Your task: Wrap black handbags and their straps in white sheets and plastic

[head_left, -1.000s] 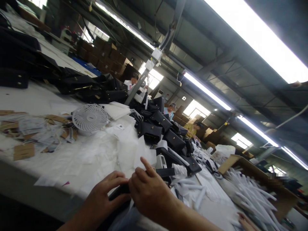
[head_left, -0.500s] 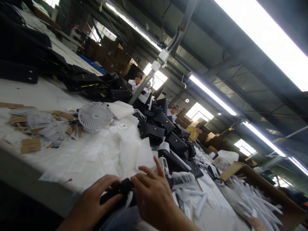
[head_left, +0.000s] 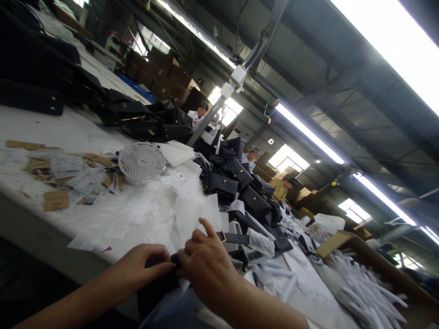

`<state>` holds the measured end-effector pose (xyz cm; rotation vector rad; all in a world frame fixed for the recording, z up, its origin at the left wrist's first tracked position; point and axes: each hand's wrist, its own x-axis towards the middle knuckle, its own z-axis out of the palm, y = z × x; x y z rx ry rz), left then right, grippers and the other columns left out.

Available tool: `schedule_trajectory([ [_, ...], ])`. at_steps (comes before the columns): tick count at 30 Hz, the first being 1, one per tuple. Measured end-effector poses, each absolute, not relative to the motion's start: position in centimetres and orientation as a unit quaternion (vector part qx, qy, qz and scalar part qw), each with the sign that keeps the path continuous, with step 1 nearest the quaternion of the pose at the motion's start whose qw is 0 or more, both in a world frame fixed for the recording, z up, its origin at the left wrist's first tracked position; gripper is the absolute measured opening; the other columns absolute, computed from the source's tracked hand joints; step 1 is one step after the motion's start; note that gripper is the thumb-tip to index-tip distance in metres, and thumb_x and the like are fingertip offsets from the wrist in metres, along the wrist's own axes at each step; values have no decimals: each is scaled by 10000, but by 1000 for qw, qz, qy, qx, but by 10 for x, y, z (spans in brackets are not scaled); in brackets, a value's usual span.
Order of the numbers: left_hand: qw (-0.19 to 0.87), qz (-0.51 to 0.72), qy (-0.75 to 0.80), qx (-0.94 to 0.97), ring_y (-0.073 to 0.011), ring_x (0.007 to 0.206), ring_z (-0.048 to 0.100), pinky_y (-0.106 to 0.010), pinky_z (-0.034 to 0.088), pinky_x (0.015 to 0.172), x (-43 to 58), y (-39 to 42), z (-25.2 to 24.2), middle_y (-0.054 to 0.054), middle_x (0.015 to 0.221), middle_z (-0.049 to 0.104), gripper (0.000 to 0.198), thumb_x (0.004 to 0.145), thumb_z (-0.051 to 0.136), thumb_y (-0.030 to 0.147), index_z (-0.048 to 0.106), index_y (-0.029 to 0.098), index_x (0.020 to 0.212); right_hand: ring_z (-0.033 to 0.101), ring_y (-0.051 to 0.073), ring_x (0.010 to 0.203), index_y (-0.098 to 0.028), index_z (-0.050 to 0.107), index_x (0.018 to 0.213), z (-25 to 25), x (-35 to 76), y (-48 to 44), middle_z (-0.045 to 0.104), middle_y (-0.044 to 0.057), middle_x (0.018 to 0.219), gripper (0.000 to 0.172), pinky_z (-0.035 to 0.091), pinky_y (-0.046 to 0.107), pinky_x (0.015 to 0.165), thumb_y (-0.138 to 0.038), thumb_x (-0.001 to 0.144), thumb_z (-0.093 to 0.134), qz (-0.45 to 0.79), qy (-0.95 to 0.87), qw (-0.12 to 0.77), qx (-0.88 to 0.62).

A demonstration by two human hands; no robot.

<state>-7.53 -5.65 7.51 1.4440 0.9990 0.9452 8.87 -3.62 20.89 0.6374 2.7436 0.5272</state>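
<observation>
My left hand point(head_left: 147, 265) pinches the top edge of a black handbag point(head_left: 156, 294), thumb and fingers closed together at its rim. Right beside it, my right hand point(head_left: 207, 258) is closed on the same edge with its index finger raised. The bag hangs below my hands at the table's front edge, mostly dark and partly hidden by them. Just past my right hand, a black strap point(head_left: 238, 238) with a gold buckle shows, its end in clear wrap. Whether it joins the held bag, I cannot tell.
White tissue sheets point(head_left: 137, 219) spread across the table, near a small white fan point(head_left: 141, 161) and a heap of paper tags point(head_left: 73, 171). Black bags point(head_left: 254, 203) pile up beyond. At right, a cardboard box point(head_left: 380, 260) holds white tubes. Several people sit farther back.
My hands have drawn closer together on the black bag, and my right hand has turned slightly left. The buckled strap now shows beyond it. The view has shifted slightly.
</observation>
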Motion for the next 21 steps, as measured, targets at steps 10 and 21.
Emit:
schedule_trajectory([
  [10,725,446,324,414,-81,512,313,-210,215,474,-72,-62,86,67,567,485,462,783,718,622,651,165,760,593,232,868,-156,689,824,203,87,-30,719,45,808,195,437,420,944,-327,919,684,150,953,131,230],
  [21,590,473,359,547,-229,971,696,-298,523,859,-65,-50,85,-15,1072,755,428,893,606,547,666,271,1214,639,177,738,-195,598,1166,257,93,-31,702,4,887,421,451,264,565,-138,784,764,93,953,152,246],
])
